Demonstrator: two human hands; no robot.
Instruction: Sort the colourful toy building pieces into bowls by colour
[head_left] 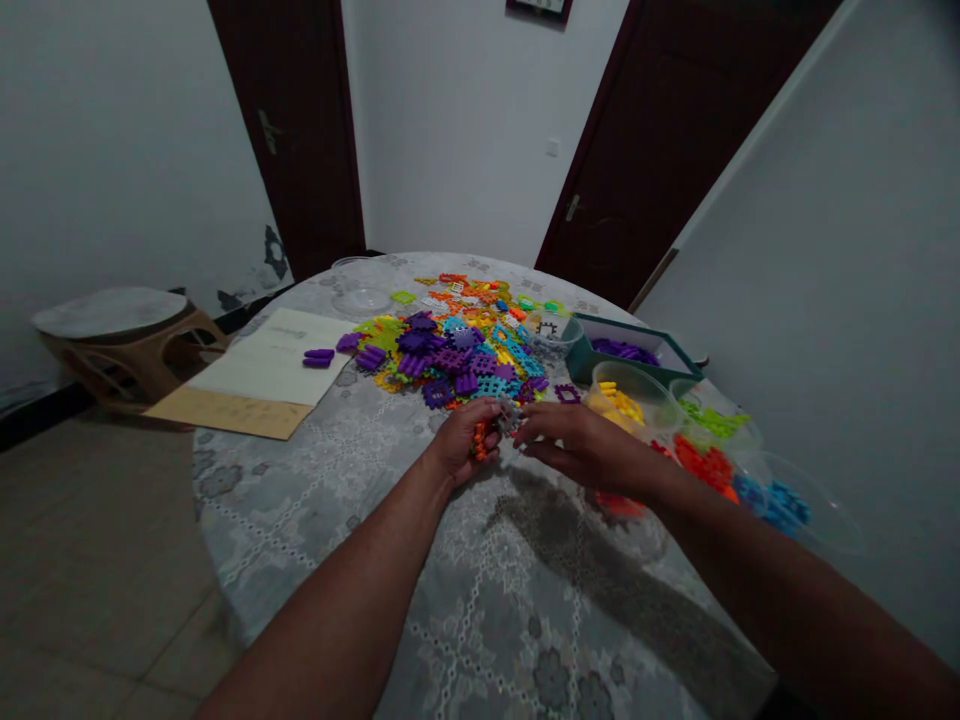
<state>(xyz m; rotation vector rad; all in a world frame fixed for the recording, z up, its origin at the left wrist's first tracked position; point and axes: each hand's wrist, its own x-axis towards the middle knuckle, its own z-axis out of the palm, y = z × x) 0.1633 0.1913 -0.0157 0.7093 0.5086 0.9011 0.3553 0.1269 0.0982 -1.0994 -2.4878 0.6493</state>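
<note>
**Held piece:** an orange block [480, 440] is gripped in the left hand [459, 440], just in front of the block pile [457, 350]. A small pale lattice block [508, 415] is seen at its top edge, between both hands.
**Left fingers:** the left fingers [487, 415] are curled and clamped on the orange block.
**Right fingers:** the right hand [589, 450] is held beside the left hand, with the right fingers [536, 425] extended and together at the pale lattice block. Clamping cannot be told.
**Pile:** mixed purple, orange, yellow, green and blue interlocking blocks are heaped on the round counter [300, 520], which is covered by a grey patterned cloth.
**Right of pile:** a teal box [574, 362] holding purple blocks is set just beside the pile. A transparent bowl [551, 335] is placed between them.
**Further right of pile:** transparent bowls of yellow blocks [619, 403], green blocks [712, 422], red blocks [705, 465] and blue blocks [772, 505] are arranged along the counter edge.
**Left of pile:** a white paper sheet [270, 355] lies on tan cardboard [225, 415], with purple blocks [319, 358] at its edge.
**Beyond pile:** two dark wooden doors [285, 130] [667, 150] are set in the wall.
**Far left of pile:** a round-topped stool [112, 312] stands on the tiled floor [97, 560].
</note>
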